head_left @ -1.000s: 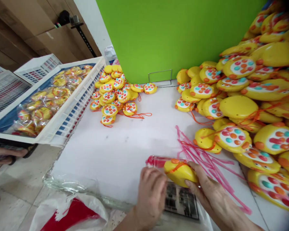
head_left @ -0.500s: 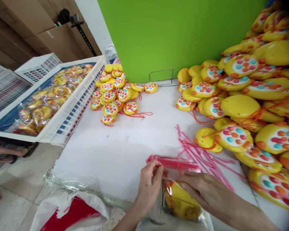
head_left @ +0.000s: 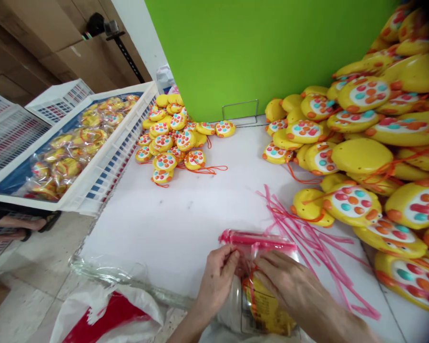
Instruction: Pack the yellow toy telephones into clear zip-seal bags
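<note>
A clear plastic bag with a pink zip-like top [head_left: 257, 240] lies at the table's front edge. Inside it is a yellow toy [head_left: 268, 305] with an orange cord, dark print showing over it. My left hand [head_left: 218, 274] pinches the bag just below its pink top, thumb against the fingers. Close beside it, my right hand [head_left: 286, 276] is closed with curled fingers at the bag's upper part, by the orange cord. Whether those fingers grip the film, the cord or both is hidden. Loose pink strips [head_left: 307, 236] lie beyond my right hand.
Yellow toys with coloured dots pile high at the right [head_left: 352, 200], with a smaller heap [head_left: 164, 143] at the back left. A white crate [head_left: 103, 166] of bagged toys stands left. A green panel [head_left: 264, 52] closes off the back. A white sack [head_left: 71, 305] sits below the front edge.
My right hand has moved left, close to my left hand, its fingers curling in. More of the printed bag over the toy shows. Another pink strip end is visible at the right.
</note>
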Tool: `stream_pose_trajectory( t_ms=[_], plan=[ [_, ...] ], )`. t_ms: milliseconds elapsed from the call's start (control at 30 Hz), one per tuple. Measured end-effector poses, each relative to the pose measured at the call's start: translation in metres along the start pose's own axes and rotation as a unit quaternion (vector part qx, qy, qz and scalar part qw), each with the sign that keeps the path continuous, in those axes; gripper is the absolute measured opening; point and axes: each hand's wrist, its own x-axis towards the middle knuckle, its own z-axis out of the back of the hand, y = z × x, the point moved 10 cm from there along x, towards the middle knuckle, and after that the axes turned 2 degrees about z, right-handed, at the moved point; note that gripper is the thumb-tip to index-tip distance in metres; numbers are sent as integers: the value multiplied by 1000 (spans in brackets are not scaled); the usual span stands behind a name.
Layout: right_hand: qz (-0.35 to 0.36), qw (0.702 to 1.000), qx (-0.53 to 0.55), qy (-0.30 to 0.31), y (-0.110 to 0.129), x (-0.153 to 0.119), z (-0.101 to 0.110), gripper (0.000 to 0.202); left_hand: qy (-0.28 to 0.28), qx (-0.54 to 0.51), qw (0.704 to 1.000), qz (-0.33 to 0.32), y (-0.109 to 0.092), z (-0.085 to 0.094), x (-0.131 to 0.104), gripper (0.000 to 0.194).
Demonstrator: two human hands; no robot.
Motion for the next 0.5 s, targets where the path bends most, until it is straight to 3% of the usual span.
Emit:
stream_pose_trajectory(
  t_ms=[233,400,500],
  plan=[
    [2,999,22,30,-3,2,-6,28,-17,-17,1000,-2,2,2,-5,31],
    [-94,987,125,-36,-22,8,0,23,22,-55,998,12,-6,-7,-8,29],
    [-87,985,137,-53,-18,13,-2,24,32,-41,999,14,-10,-10,-8,26]
  ],
)
